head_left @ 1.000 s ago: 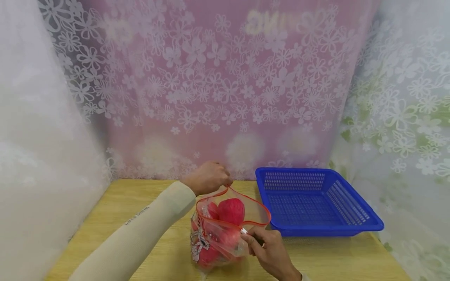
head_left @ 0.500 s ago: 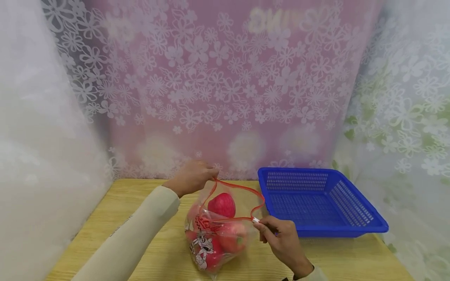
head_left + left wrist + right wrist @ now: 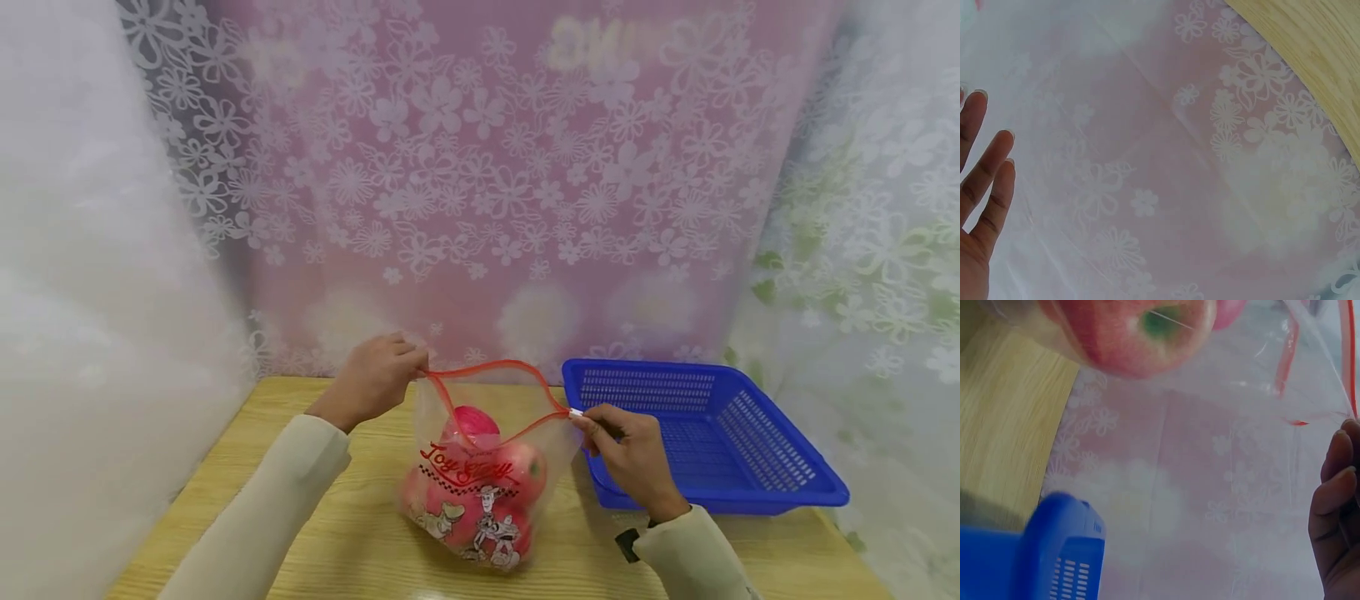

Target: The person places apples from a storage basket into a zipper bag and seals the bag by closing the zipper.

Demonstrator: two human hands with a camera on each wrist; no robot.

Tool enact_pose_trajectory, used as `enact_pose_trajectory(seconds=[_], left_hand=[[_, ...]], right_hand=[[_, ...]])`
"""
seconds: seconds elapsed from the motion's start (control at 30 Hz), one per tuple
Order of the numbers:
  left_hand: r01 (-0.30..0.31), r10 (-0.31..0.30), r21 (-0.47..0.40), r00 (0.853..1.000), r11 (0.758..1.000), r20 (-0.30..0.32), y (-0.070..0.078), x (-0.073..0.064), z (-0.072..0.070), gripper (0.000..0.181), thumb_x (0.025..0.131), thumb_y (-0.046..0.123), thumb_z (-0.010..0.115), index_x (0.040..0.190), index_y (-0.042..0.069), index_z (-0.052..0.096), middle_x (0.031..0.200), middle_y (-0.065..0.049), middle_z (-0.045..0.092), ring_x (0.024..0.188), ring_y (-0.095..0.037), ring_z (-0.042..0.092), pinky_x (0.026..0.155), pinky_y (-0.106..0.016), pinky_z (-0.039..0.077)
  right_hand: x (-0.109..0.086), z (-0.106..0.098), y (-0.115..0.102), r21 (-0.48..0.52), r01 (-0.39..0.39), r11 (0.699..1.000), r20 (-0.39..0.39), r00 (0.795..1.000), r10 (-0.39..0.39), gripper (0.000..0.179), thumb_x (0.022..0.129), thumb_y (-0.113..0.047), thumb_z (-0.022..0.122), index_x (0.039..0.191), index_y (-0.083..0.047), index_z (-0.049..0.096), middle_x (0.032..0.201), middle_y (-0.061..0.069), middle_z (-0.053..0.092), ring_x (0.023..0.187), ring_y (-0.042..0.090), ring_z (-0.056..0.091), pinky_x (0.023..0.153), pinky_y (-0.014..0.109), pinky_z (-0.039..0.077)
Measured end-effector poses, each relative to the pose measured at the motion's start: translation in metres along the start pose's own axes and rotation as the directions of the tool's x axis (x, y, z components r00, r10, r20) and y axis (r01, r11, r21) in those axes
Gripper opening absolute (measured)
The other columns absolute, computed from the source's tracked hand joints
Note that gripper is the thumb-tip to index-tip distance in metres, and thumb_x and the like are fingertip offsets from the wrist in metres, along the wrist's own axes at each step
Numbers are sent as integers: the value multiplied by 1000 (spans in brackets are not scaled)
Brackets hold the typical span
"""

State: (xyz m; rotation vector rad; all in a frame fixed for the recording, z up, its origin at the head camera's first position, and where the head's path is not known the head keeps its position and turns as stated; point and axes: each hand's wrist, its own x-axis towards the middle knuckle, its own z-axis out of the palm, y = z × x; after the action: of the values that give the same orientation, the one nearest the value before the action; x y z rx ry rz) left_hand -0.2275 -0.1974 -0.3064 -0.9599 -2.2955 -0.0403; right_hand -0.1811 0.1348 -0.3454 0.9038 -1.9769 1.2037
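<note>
A clear zip bag [image 3: 480, 487] with red lettering, cartoon print and a red zip edge stands on the wooden table, its mouth gaping. Several red apples [image 3: 528, 468] fill it; one apple [image 3: 1147, 337] shows closely in the right wrist view. My left hand [image 3: 377, 377] pinches the bag's upper left corner. In the left wrist view, three left-hand fingers [image 3: 992, 187] are extended, while the pinch lies out of frame. At the upper right corner, my right hand [image 3: 633, 454] pinches the zip at its white slider [image 3: 576, 413].
A blue perforated plastic basket [image 3: 780, 500] sits to the right, just behind my right hand. Beneath everything is a wooden table [image 3: 330, 533]. Pink and white flowered curtains [image 3: 480, 208] enclose the back and sides.
My hands have drawn apart, the left going left and the right going right and up. The bag's mouth has been raised and stretched, and its printed front has turned toward me.
</note>
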Motion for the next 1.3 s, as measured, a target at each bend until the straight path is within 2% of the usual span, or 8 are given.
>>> enact_pose_trajectory(seconds=[0.17,0.3,0.5,0.6,0.8,1.0,1.17,1.3], left_hand=[[27,-28,-29,998,999,-64,1,-11,0,18,80,6,76,80,12,59,76,3,66,72,-18,58,67,-33,53],[45,-52,-61,990,997,-128,0,-23,0,18,82,4,73,78,12,57,72,1,63,68,-18,56,62,-32,50],[86,-108,-96,960,992,-257,-2,-42,2,14,84,2,69,77,10,60,72,-2,65,67,-20,57,60,-33,49],[109,-132,-95,948,989,-288,0,-48,2,12,84,3,69,78,10,61,73,-2,65,68,-20,58,59,-35,50],[142,-162,-96,951,985,-262,4,-53,2,11,84,4,70,79,11,62,75,0,61,72,-22,59,65,-39,50],[144,-172,-127,953,981,-251,6,-54,2,14,81,3,73,80,10,62,77,0,60,72,-19,57,64,-37,48],[143,-187,-191,954,971,-233,6,-56,2,15,80,5,76,82,11,63,79,1,61,70,-15,55,62,-34,48],[151,-201,-254,962,955,-184,7,-58,1,14,80,10,77,86,12,64,83,2,64,77,-16,59,67,-36,51]], right_hand=[[12,-3,13,-22,-19,1000,-3,1000,19,24,82,20,61,76,-3,65,59,-2,54,45,17,50,42,18,38],[22,-4,24,-37,-36,999,4,999,36,23,85,16,60,78,-5,66,60,-2,55,47,17,51,44,18,40],[34,-3,32,-28,-23,999,29,999,24,20,85,15,61,80,-3,67,60,1,56,48,16,52,45,19,42],[37,-1,33,-6,-12,1000,48,999,12,18,84,17,61,79,0,67,60,3,57,47,20,53,45,21,44],[32,1,36,19,-40,999,67,997,38,18,84,18,60,80,2,66,61,4,57,47,24,53,42,26,45],[27,-2,37,26,-46,999,87,995,43,17,85,17,59,81,2,66,63,5,58,48,20,54,41,31,46],[23,-3,37,41,-23,999,72,997,20,19,84,19,59,80,2,66,62,4,58,46,18,53,40,27,45],[20,-5,38,72,-12,997,64,998,8,20,83,20,59,80,2,66,62,3,58,45,20,52,41,26,45]])
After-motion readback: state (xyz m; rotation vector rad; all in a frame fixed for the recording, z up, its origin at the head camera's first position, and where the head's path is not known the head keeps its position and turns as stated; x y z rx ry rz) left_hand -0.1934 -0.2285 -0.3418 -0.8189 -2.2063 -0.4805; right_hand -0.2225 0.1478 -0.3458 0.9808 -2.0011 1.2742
